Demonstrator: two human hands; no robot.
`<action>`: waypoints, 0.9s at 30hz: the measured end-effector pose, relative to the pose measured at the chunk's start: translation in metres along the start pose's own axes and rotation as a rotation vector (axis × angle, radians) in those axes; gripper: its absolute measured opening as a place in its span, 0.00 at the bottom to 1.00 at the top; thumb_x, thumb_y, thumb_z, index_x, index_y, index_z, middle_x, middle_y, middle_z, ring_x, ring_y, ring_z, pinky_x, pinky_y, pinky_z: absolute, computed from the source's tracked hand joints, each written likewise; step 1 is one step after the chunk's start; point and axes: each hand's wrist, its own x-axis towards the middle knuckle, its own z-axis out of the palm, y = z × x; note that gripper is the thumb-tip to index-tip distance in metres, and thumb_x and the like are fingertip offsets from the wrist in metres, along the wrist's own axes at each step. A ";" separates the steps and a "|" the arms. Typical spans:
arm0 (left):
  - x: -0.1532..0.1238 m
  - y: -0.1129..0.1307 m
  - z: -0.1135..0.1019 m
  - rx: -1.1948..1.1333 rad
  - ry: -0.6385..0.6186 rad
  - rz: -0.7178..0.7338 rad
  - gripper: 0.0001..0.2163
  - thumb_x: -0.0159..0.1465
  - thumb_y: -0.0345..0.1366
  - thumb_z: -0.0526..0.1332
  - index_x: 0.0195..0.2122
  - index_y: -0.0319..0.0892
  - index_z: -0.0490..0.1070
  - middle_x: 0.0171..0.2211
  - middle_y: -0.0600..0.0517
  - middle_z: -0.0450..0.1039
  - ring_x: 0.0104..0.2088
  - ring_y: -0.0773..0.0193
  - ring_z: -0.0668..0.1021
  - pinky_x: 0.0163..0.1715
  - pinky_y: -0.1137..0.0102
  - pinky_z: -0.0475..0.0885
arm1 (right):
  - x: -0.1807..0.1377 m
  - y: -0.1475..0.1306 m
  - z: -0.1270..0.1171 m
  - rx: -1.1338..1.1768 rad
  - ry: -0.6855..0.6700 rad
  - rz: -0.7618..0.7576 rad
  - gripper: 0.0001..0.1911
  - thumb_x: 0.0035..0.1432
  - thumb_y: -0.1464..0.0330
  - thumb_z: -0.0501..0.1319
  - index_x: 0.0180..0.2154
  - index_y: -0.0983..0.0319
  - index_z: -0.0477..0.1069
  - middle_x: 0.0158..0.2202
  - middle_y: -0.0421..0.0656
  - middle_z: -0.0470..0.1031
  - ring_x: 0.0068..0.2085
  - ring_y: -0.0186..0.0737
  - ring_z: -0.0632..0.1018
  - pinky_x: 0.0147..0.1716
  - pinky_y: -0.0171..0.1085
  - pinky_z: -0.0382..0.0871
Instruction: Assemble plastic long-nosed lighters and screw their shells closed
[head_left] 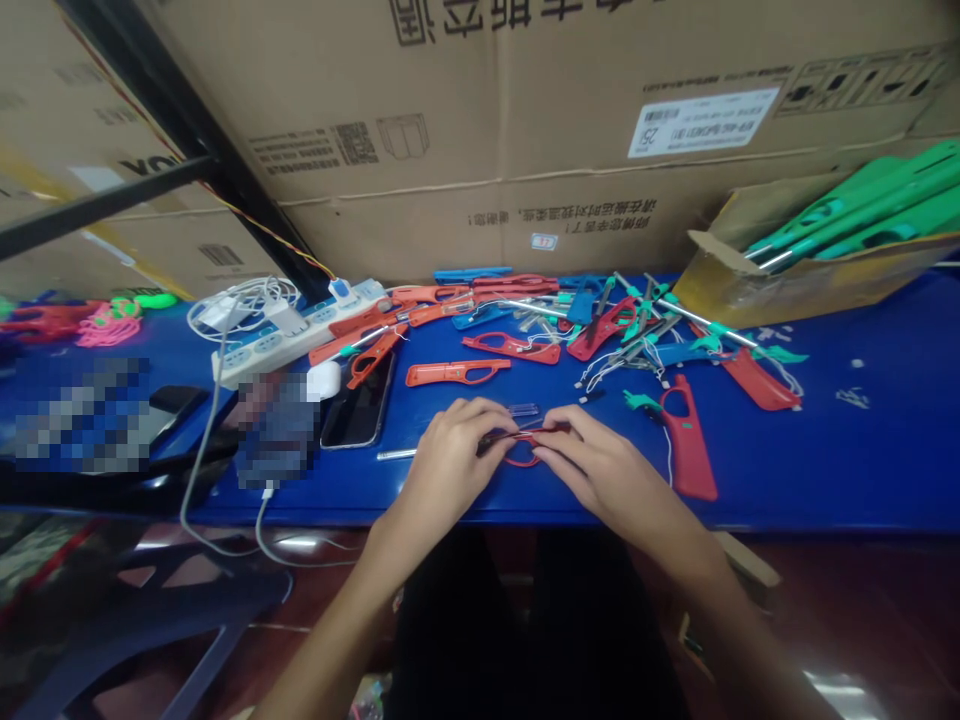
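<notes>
My left hand (466,440) and my right hand (589,450) are close together at the front of the blue table. Between them they pinch a red lighter casing (523,462), with its trigger loop showing under the fingers; most of it is hidden. A thin metal rod (395,455) pokes out to the left of my left hand. Just beyond the hands lies a small clear-blue piece (524,410). To the right rests a red lighter casing half (691,445) with a green part (641,401) and a white wire. An orange casing half (457,372) lies farther back.
Across the back is a pile of casings, metal tubes and wires (630,330). At the right stands a cardboard box (817,285) of green lighters (877,210). On the left are a power strip (300,330), a phone (356,405) and white cables. Large cartons (480,130) back the table.
</notes>
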 end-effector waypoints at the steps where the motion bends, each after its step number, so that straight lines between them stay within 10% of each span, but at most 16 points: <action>1: 0.000 0.000 0.000 -0.007 0.001 -0.007 0.04 0.67 0.31 0.65 0.40 0.48 0.78 0.47 0.55 0.79 0.47 0.58 0.77 0.47 0.61 0.70 | 0.000 0.000 0.000 0.003 -0.001 -0.002 0.13 0.73 0.67 0.54 0.50 0.62 0.75 0.51 0.47 0.73 0.48 0.43 0.78 0.49 0.43 0.73; 19: 0.005 -0.005 0.002 -0.127 0.008 -0.024 0.04 0.65 0.29 0.67 0.36 0.46 0.79 0.41 0.54 0.81 0.45 0.58 0.78 0.48 0.61 0.71 | 0.000 0.002 0.001 0.009 0.021 -0.027 0.12 0.72 0.67 0.54 0.50 0.61 0.75 0.50 0.48 0.72 0.46 0.43 0.79 0.47 0.42 0.74; 27: -0.008 0.000 0.006 0.169 0.097 0.119 0.04 0.69 0.32 0.63 0.39 0.46 0.78 0.43 0.54 0.81 0.43 0.57 0.77 0.43 0.61 0.68 | 0.000 0.003 0.002 0.025 0.002 -0.033 0.12 0.73 0.67 0.54 0.50 0.61 0.74 0.50 0.47 0.72 0.47 0.42 0.79 0.48 0.43 0.74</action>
